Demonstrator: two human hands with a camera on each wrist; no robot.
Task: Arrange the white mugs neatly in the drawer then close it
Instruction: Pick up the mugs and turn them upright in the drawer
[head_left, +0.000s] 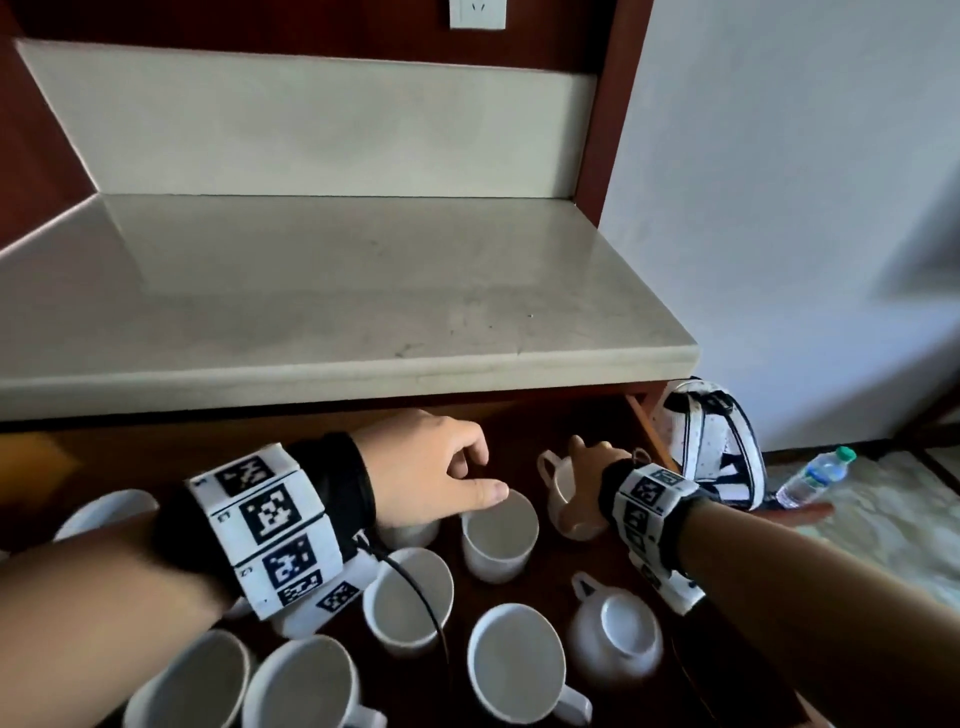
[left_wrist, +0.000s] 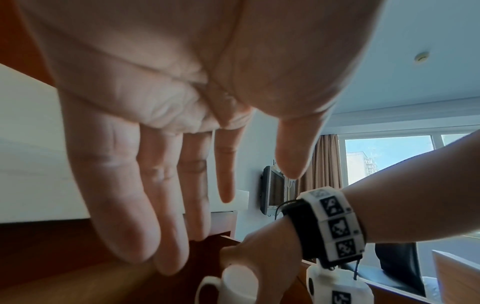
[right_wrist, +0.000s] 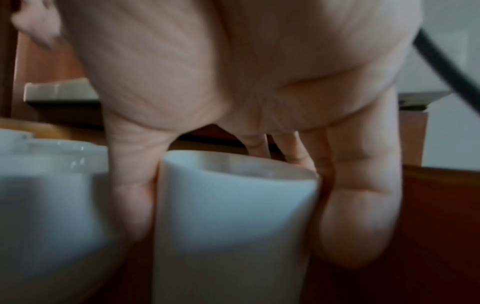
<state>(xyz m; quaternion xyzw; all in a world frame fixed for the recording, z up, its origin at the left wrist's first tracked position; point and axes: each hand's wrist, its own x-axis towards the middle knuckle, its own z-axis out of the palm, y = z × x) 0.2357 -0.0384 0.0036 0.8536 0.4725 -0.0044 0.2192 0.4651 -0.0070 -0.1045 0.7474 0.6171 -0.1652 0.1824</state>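
Several white mugs stand in the open dark wooden drawer (head_left: 644, 422). Most are upright, and one (head_left: 618, 626) at the front right is upside down. My right hand (head_left: 582, 454) grips a mug (head_left: 560, 493) at the drawer's back right. In the right wrist view, thumb and fingers clasp that mug (right_wrist: 228, 226) from both sides, with another mug (right_wrist: 52, 205) close on its left. My left hand (head_left: 483, 475) hovers over the back middle of the drawer. It holds nothing and its fingers (left_wrist: 166, 205) hang relaxed. Its thumb is just above the rim of an upright mug (head_left: 498, 538).
A pale stone countertop (head_left: 332, 291) overhangs the back of the drawer. To the right of the cabinet, a black-and-white bag (head_left: 711, 447) and a water bottle (head_left: 815, 475) lie on the floor. Mugs crowd the drawer's front and left.
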